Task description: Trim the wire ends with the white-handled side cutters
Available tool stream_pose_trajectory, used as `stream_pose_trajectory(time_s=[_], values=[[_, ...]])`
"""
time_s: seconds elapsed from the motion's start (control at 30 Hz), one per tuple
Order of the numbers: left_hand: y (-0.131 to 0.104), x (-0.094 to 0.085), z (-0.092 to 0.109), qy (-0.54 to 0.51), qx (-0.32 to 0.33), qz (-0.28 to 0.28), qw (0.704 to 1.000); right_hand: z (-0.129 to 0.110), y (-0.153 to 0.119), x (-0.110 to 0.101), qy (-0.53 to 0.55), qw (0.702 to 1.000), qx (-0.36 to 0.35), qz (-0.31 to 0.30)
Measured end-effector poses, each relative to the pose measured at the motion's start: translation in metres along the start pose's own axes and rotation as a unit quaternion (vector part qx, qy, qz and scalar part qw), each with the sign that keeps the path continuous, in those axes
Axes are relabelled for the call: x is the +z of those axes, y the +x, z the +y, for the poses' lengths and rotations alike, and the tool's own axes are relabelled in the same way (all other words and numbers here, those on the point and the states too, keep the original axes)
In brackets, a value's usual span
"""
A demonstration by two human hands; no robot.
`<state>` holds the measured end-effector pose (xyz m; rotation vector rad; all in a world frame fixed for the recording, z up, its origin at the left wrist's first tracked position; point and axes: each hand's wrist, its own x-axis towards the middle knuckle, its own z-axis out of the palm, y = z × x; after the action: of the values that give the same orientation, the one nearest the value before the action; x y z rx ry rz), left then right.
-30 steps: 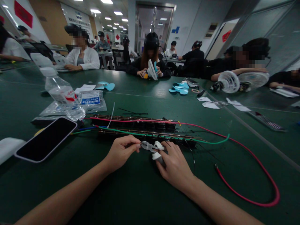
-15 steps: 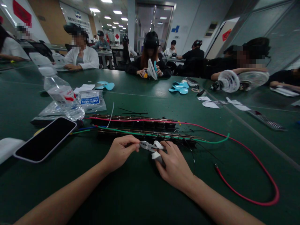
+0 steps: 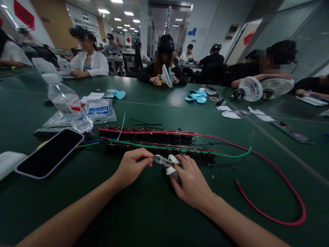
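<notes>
In my right hand (image 3: 192,181) is a pair of pliers (image 3: 160,159) with white-and-grey handles, its metal jaws pointing left. The handles stand apart. My left hand (image 3: 133,167) is closed, with thumb and forefinger pinched at the jaw tips; what lies between them is too small to make out. Just behind both hands are two long black strips (image 3: 164,145) with metal lines along them. A red wire (image 3: 221,138) and a green wire (image 3: 232,156) run over these strips. The red wire curves round to a bare end at the right.
At the left lie a phone (image 3: 52,152) and a white object (image 3: 10,163), near a clear water bottle (image 3: 67,101) and plastic bags (image 3: 109,116). Blue fan blades (image 3: 196,98) and papers (image 3: 230,114) lie farther back. Across the table a person holds a white fan part (image 3: 166,76).
</notes>
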<state>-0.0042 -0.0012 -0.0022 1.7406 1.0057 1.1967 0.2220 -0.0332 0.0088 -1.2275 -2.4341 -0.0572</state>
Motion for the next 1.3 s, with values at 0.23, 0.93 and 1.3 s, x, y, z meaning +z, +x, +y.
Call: stream_pose_trajectory(time_s=[0.23, 0.93, 1.3], values=[[0.0003, 0.0006, 0.0020, 0.005, -0.005, -0.008, 1.000, -0.0024, 0.0011, -0.0005, -0.003, 1.000, 0.008, -0.006], [0.0003, -0.0012, 0.0011, 0.003, -0.010, -0.027, 1.000, -0.0029, 0.0022, -0.0010, -0.010, 1.000, 0.003, -0.011], [-0.0004, 0.0002, -0.0025, -0.002, -0.012, -0.014, 1.000, -0.0029, 0.0014, -0.0004, 0.004, 1.000, 0.004, -0.008]])
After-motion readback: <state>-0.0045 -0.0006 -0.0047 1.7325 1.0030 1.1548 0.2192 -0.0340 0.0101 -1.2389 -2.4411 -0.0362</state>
